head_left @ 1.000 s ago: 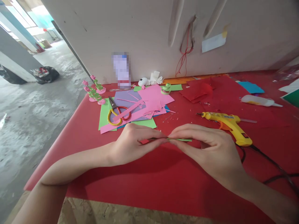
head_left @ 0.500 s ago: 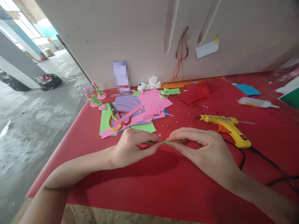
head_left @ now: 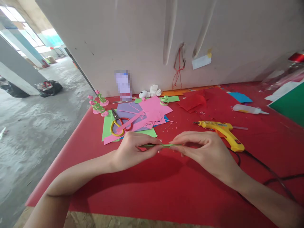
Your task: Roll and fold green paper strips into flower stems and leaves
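Scissors (head_left: 120, 123) and glue gun (head_left: 222, 129) flank, seemingly untouched, both hands.

A red-covered table (head_left: 147, 190) stands against a pale wall. On it lie a stack of coloured paper (head_left: 140, 115) with scissors (head_left: 118, 122) on top, small paper flowers (head_left: 98, 104) at the left edge, red sheets (head_left: 193, 101), a blue sheet (head_left: 239, 97), a green sheet (head_left: 291, 106), a glue bottle (head_left: 248, 109), and a yellow glue gun (head_left: 222, 129) with its black cord (head_left: 268, 172).
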A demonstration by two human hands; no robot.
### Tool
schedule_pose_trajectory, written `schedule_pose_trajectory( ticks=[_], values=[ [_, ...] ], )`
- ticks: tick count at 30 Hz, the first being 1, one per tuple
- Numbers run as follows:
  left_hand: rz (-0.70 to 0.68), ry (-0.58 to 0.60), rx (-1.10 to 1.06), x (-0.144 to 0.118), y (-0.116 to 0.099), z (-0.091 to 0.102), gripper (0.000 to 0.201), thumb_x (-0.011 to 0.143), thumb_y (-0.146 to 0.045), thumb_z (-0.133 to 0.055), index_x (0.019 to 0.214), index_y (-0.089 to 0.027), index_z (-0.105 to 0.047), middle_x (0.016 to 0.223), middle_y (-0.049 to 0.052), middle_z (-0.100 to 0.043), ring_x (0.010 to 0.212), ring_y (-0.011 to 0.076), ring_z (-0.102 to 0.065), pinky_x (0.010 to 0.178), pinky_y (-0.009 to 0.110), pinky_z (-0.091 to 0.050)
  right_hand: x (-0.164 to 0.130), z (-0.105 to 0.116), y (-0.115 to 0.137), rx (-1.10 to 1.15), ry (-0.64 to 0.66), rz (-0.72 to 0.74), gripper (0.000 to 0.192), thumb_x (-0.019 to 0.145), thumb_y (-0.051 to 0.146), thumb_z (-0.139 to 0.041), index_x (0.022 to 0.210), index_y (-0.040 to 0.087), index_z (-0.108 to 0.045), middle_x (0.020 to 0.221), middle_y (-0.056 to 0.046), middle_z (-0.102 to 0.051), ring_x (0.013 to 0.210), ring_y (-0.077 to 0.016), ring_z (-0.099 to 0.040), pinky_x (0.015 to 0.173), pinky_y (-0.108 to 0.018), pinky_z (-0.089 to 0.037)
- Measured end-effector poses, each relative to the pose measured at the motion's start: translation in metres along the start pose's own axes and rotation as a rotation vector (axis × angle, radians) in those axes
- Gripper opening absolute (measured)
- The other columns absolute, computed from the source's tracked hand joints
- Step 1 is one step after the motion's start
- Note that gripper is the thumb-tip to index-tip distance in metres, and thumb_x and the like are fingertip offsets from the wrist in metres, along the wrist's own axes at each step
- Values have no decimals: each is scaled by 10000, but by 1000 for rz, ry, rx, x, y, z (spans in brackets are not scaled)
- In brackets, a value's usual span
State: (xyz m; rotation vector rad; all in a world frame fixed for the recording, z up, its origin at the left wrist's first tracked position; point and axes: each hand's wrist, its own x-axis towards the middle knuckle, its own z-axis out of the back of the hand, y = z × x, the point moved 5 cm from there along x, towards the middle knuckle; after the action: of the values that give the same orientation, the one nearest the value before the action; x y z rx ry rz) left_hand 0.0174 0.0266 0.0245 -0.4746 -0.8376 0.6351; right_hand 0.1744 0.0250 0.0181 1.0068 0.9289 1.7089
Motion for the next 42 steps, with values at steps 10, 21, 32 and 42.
schedule_pose_trajectory(
  ticks=[10,21,32,42],
  values=[
    [-63,-46,45,3,0,7,96,777,-116,-613,759,-65,-692,632,64,-718,534,93,-660,489,120,-545,6,12,-3,-25,13,-48,63,684,271,-679,658,218,-703,666,4,-690,549,-85,-601,485,-145,-480],
    [-136,-75,83,2,-1,5,62,759,-102,-633,741,-71,-684,611,49,-707,515,80,-640,445,105,-501,6,9,-3,-34,31,-1,134,751,291,-642,652,214,-689,641,18,-671,501,-48,-555,453,-113,-448],
    [-21,6,44,6,2,4,104,766,-124,-618,731,-72,-700,640,53,-719,528,90,-645,482,127,-519,3,7,4,-148,-10,131,157,795,222,-577,665,219,-665,658,13,-681,551,-88,-615,473,-154,-498],
    [-20,46,-10,2,1,-5,114,790,-111,-602,754,-87,-708,703,63,-739,560,93,-667,503,127,-529,-2,0,11,-275,-72,277,93,761,212,-627,674,229,-658,688,21,-697,594,-109,-649,535,-186,-537]
  ],
)
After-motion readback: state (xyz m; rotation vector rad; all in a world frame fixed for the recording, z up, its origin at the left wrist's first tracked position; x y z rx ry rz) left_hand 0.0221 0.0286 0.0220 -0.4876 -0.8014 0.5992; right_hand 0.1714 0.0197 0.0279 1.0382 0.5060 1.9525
